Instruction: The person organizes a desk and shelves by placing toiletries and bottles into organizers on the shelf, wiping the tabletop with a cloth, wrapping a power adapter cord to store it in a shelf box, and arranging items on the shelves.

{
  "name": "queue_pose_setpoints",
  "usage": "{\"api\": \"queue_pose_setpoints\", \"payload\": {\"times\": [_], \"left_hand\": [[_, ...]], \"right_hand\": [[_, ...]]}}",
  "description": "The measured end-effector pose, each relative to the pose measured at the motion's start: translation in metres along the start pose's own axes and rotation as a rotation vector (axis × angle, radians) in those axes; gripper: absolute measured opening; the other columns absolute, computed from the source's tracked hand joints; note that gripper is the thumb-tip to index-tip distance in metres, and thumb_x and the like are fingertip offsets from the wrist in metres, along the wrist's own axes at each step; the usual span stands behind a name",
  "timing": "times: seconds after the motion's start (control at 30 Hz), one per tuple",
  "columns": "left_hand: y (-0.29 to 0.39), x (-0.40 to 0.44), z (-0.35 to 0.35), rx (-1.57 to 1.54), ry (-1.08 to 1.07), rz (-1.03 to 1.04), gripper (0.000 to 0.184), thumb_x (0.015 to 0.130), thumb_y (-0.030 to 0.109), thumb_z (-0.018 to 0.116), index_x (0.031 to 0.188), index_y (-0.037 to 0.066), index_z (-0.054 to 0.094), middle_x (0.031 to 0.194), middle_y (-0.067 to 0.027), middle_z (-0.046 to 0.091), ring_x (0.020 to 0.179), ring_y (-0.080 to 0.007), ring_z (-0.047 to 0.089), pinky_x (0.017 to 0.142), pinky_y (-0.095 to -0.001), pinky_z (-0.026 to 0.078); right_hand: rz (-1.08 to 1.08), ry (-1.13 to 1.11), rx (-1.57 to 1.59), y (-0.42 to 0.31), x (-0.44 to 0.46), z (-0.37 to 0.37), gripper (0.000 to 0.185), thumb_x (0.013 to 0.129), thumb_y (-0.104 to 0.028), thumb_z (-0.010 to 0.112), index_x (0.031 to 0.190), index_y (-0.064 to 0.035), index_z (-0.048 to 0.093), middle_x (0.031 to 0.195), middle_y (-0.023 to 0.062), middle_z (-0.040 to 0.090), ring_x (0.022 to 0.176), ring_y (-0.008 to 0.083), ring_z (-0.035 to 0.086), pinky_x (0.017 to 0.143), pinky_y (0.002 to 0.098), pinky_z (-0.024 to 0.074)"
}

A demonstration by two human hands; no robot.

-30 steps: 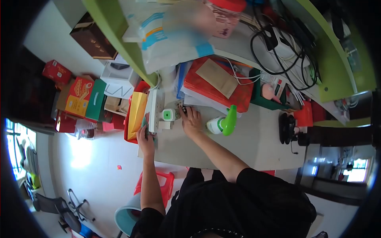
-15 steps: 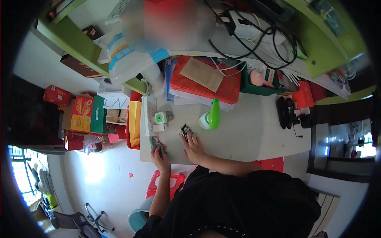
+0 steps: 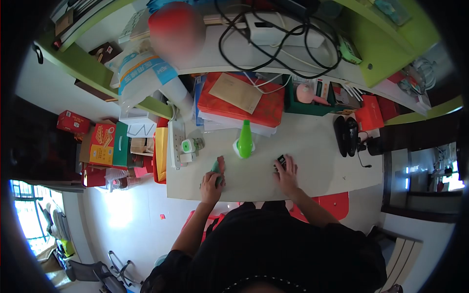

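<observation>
My left hand (image 3: 211,186) is closed on a small green and pink cloth (image 3: 216,167) near the front edge of the desk. Part of the cloth sticks out past the fingers, and a dark patch shows under them. Farther right, my right hand (image 3: 287,177) has its fingers curled over a small black object with white marks (image 3: 281,160). Its kind is too small to make out, and the fingers hide part of it. Behind and between the two hands stands a bottle with a bright green top (image 3: 245,140), touched by neither.
On the desk (image 3: 312,146), a power strip (image 3: 176,146) with a white-green plug-in device (image 3: 187,145) lies left. Red folders (image 3: 268,112) and a green bin (image 3: 308,107) line the back. Black shoe-like items (image 3: 346,136) stand right. Cables (image 3: 293,34) hang above.
My right hand has carried the small black object rightward, from the left of the bottle to its right. My left hand has shifted right with the cloth, away from the power strip.
</observation>
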State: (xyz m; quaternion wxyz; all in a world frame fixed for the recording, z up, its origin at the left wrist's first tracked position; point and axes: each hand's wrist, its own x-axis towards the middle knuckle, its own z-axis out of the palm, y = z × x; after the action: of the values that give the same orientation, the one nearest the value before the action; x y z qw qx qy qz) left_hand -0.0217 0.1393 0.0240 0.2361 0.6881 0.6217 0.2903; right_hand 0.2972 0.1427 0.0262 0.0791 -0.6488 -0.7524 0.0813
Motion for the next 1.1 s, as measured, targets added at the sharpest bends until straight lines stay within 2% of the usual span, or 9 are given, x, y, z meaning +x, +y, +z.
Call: {"api": "queue_pose_setpoints", "payload": {"times": [0.13,0.2,0.27,0.3,0.43,0.57,0.8,0.97,1.1], "left_hand": [[0.011,0.004,0.007,0.040,-0.033,0.080,0.027,0.065,0.003,0.066,0.090,0.012,0.061,0.097,-0.0088,0.056,0.092,-0.0325,0.055,0.078,-0.0433,0.046],[0.017,0.000,0.014,0.062,-0.097,0.114,0.026,0.064,0.003,0.066,0.088,0.012,0.061,0.095,-0.0086,0.056,0.091,-0.0322,0.055,0.077,-0.0433,0.046],[0.025,-0.006,0.019,0.085,-0.128,0.120,0.025,0.064,0.003,0.066,0.087,0.011,0.061,0.093,-0.0082,0.055,0.090,-0.0316,0.054,0.077,-0.0431,0.045],[0.031,-0.007,0.022,0.074,-0.160,0.150,0.024,0.064,0.004,0.066,0.087,0.011,0.061,0.093,-0.0082,0.055,0.090,-0.0316,0.054,0.077,-0.0432,0.045],[0.051,-0.013,0.032,0.097,-0.240,0.236,0.029,0.066,0.005,0.067,0.093,0.010,0.059,0.097,-0.0102,0.054,0.094,-0.0323,0.053,0.081,-0.0437,0.044],[0.072,-0.013,0.039,0.199,-0.235,0.160,0.041,0.068,0.008,0.067,0.108,0.013,0.056,0.104,-0.0118,0.054,0.098,-0.0346,0.053,0.082,-0.0460,0.045],[0.088,-0.011,0.082,0.320,-0.122,-0.114,0.037,0.071,0.003,0.059,0.107,0.013,0.058,0.098,-0.0117,0.056,0.094,-0.0334,0.056,0.077,-0.0446,0.047],[0.145,0.007,0.140,0.264,-0.181,-0.032,0.039,0.070,0.004,0.060,0.108,0.012,0.058,0.096,-0.0131,0.056,0.092,-0.0349,0.057,0.077,-0.0440,0.048],[0.192,0.031,0.203,0.005,-0.265,-0.046,0.041,0.074,0.005,0.062,0.115,0.010,0.056,0.102,-0.0129,0.059,0.096,-0.0308,0.059,0.078,-0.0400,0.050]], "right_hand": [[-0.136,0.169,0.118,0.027,0.020,0.019,0.036,0.083,-0.022,0.062,0.118,-0.0189,0.055,0.136,0.0177,0.035,0.123,0.0402,0.037,0.099,0.0567,0.0302],[0.050,0.137,0.390,0.064,0.035,0.018,0.032,0.084,-0.019,0.062,0.115,-0.0205,0.057,0.137,0.0180,0.034,0.121,0.0395,0.039,0.099,0.0540,0.0316],[0.148,0.275,0.392,0.107,0.055,0.030,0.029,0.085,-0.017,0.061,0.113,-0.0202,0.058,0.137,0.0183,0.035,0.118,0.0377,0.041,0.099,0.0513,0.0327],[0.164,0.419,0.246,0.134,0.061,0.035,0.027,0.086,-0.016,0.060,0.113,-0.0192,0.058,0.136,0.0186,0.036,0.116,0.0363,0.043,0.098,0.0499,0.0331],[0.368,0.419,0.040,0.194,0.095,0.013,0.044,0.084,-0.016,0.060,0.126,-0.0203,0.051,0.138,0.0218,0.033,0.124,0.0396,0.036,0.099,0.0519,0.0325],[0.384,0.397,-0.028,0.210,0.108,0.012,0.052,0.084,-0.025,0.060,0.134,-0.0214,0.044,0.145,0.0218,0.024,0.131,0.0398,0.027,0.104,0.0545,0.0260],[-0.058,0.339,0.247,0.161,0.026,0.016,0.062,0.083,-0.023,0.060,0.138,-0.0120,0.036,0.148,0.0203,0.020,0.139,0.0385,0.016,0.108,0.0579,0.0189],[-0.396,-0.014,0.391,0.171,-0.051,-0.014,0.051,0.082,-0.016,0.060,0.130,-0.0067,0.044,0.141,0.0185,0.034,0.134,0.0358,0.030,0.108,0.0497,0.0281],[-0.263,0.038,0.590,0.209,-0.073,-0.024,0.047,0.084,-0.014,0.058,0.129,-0.0052,0.045,0.139,0.0171,0.038,0.129,0.0355,0.036,0.105,0.0466,0.0328]]}}
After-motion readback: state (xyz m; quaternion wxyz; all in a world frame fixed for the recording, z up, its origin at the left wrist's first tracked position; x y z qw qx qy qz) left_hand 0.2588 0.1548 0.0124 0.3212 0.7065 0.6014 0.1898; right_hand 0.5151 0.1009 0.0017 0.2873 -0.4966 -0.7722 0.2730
